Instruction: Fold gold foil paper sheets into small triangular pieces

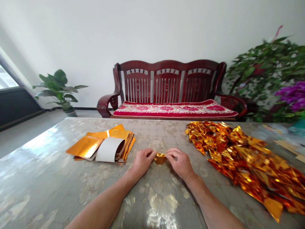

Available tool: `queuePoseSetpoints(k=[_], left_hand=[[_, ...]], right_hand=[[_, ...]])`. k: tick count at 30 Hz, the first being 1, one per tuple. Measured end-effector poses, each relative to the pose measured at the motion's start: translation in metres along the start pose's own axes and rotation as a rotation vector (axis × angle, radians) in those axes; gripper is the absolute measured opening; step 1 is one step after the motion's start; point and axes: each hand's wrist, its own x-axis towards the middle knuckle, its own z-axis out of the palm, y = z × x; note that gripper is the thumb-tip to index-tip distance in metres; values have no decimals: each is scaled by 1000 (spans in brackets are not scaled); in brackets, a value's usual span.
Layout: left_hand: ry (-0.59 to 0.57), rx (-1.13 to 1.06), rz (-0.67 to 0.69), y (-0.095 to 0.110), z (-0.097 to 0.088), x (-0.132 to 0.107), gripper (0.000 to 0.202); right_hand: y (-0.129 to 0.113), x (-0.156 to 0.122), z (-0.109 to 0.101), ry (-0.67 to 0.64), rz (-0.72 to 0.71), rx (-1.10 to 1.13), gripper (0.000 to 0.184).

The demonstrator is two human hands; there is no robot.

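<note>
Between my two hands is a small folded piece of gold foil paper (160, 158), shaped like a little boat or ingot, just above or on the table. My left hand (143, 160) pinches its left end between thumb and fingers. The right end is pinched by my right hand (181, 161) in the same way. To the left lies a loose stack of gold foil sheets (87, 147), one of them curled over with its white back (108, 150) showing. A long heap of folded gold foil pieces (240, 156) spreads over the right side.
The table (95, 190) has a glossy, flower-patterned cover. Clear plastic (274, 131) and pale card strips (289, 148) lie at its far right. Beyond stand a dark red wooden bench (165, 86) with a red patterned cushion, a potted plant (58, 87) and leafy greenery (264, 66).
</note>
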Motion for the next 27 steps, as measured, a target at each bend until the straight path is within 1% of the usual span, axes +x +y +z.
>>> queuePoseSetpoints(k=[5,12,19,27], left_hand=[[23,-32,-40,-4,2,-1,29],[61,-100,26,-6,3,-2,16],[105,-54,85,-3,5,-5,19],[109,-44,124,-4,6,-5,27]], right_hand=[[-4,0,1,5,-10,10,20],[-6,0,-3,-6,-112,-35,19],[-7,-4,1,-11,-96,-123,18],[-7,-3,4,3,-119,-91,19]])
